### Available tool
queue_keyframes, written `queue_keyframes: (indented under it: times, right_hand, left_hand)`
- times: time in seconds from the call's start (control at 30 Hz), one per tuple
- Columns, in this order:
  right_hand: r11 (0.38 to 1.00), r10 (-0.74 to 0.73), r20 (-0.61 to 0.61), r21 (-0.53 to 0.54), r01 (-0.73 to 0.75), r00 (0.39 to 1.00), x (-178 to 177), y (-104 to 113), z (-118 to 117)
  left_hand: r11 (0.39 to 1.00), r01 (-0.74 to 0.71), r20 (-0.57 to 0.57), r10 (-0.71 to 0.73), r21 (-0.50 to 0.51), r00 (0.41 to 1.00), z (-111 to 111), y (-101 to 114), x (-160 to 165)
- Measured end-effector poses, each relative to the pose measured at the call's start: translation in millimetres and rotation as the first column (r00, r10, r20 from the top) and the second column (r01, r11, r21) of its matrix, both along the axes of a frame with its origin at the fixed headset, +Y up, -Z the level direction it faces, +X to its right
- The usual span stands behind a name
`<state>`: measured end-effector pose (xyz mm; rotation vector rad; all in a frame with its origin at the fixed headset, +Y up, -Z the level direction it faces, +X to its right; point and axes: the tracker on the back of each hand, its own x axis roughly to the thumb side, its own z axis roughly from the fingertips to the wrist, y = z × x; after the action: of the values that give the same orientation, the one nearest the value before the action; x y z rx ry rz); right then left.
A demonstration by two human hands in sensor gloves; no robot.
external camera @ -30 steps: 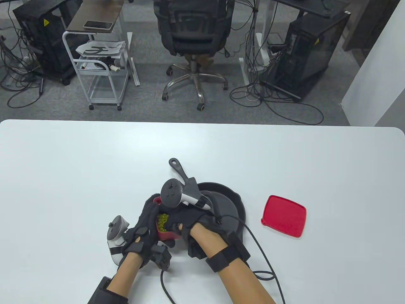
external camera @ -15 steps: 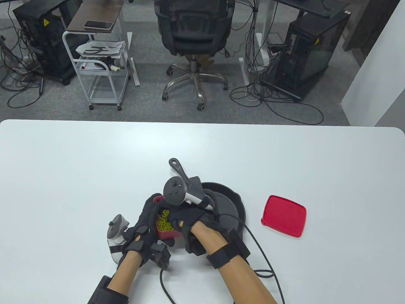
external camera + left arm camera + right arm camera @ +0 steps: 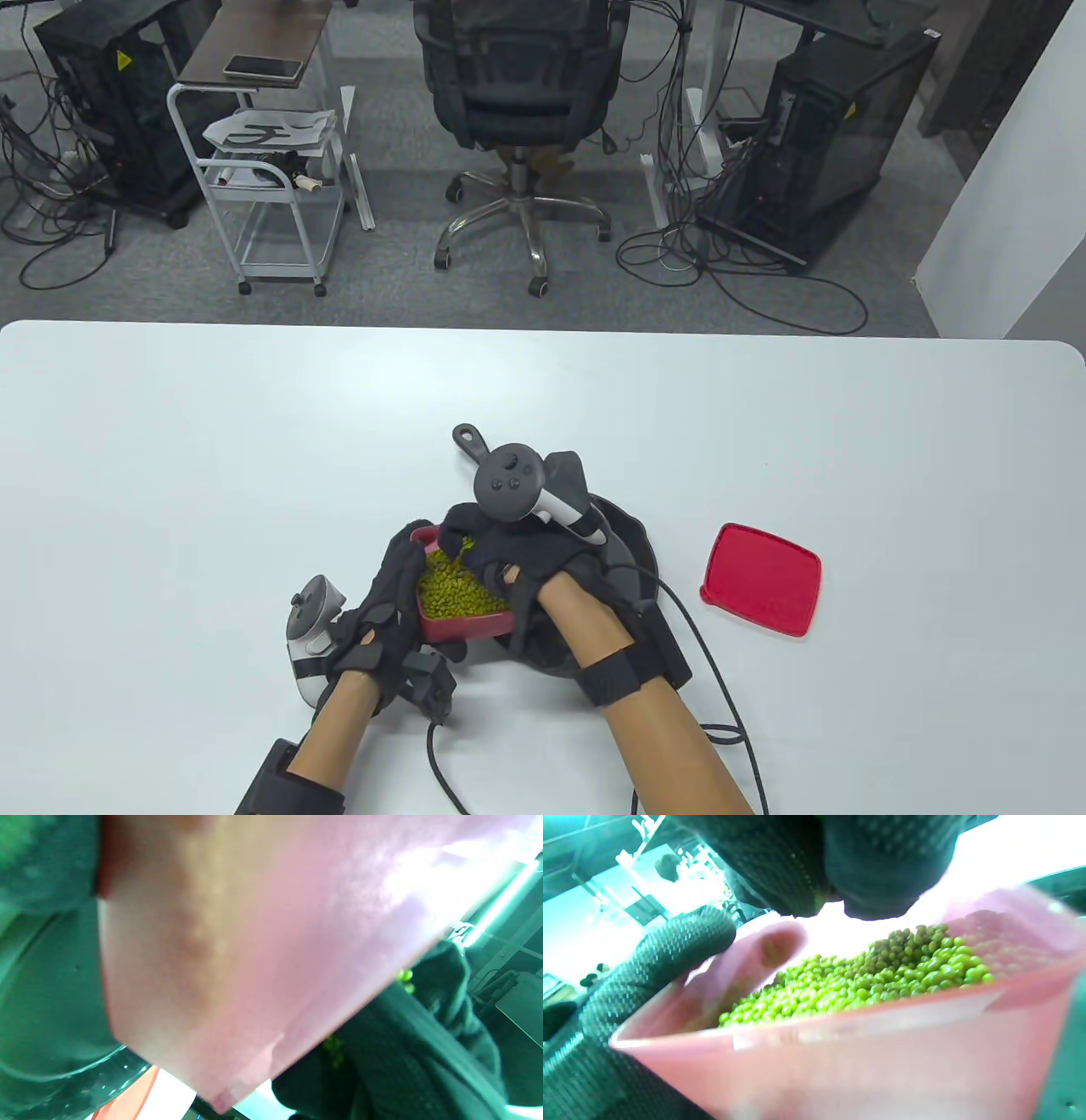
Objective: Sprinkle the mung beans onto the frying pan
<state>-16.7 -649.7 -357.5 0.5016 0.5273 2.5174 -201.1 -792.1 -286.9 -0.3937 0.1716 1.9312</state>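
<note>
A red container (image 3: 465, 626) full of green mung beans (image 3: 454, 592) sits tilted in my left hand (image 3: 386, 607), which grips its left side and near edge. My right hand (image 3: 475, 543) is over the container's far corner with its fingertips bunched, and a few beans show between them. In the right wrist view the bunched fingertips (image 3: 840, 878) hang just above the beans (image 3: 861, 984). The black frying pan (image 3: 635, 536) lies under my right hand, mostly hidden, with its handle (image 3: 472, 441) pointing away. The left wrist view shows the container's wall (image 3: 254, 942) up close.
The red lid (image 3: 761, 579) lies flat on the white table (image 3: 212, 441) to the right of the pan. Glove cables (image 3: 721, 679) trail from my right wrist to the near edge. An office chair and carts stand beyond the table.
My right hand has lifted out of the container and moved away and to the right, uncovering the beans. My left hand has kept its grip in place.
</note>
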Motion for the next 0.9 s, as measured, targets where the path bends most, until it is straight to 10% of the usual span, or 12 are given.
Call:
queue_keyframes:
  times: [0.5,0.9]
  right_hand:
    - [0.990,0.106,0.188,-0.109,-0.086,0.977,76,-41,-21]
    - [0.988,0.100,0.183,-0.136,-0.075,0.978,59,-89,-29]
  left_hand:
    - [1.000,-0.009,-0.028,0.009,-0.010,1.000,-2,2,-11]
    - [1.000,-0.018,-0.045,0.017,-0.012,0.999,-3,1,-16]
